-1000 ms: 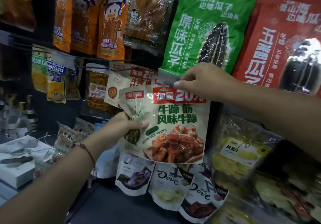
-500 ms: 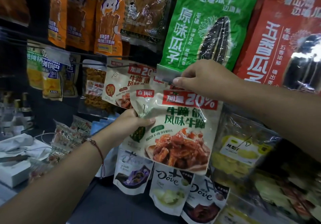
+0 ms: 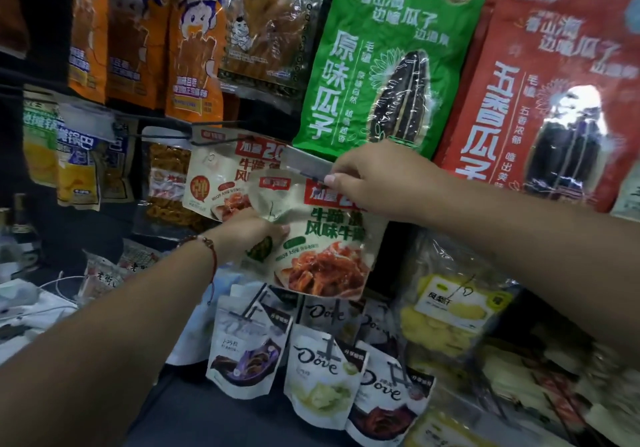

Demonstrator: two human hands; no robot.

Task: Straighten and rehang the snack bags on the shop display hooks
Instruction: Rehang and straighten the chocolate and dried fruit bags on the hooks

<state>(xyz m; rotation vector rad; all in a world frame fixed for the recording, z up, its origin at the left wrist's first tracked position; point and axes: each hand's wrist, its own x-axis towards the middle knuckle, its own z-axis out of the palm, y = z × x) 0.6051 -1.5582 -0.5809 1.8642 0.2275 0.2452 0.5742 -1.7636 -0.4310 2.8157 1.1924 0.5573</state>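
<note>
A: So, what changed over the last second?

B: The beige bag [image 3: 322,235] sits higher and further right, its top now up at the hook's clear tag [image 3: 304,166]. It tilts a little.

A: And the hands?

B: The right hand [image 3: 377,183] pinches the bag's top edge by the tag, fingers curled. The left hand [image 3: 252,235] grips the lower left side, thumb on the front.

A: Textures?

B: Glossy, crinkled film, a red band on top, a photo of reddish meat strips below. A second matching bag [image 3: 216,179] hangs just behind on a thin black wire hook [image 3: 207,134]. Above hang a big green bag [image 3: 388,58] and a red bag [image 3: 554,93], both shiny; below, 3 small Dove pouches [image 3: 322,374].
</note>
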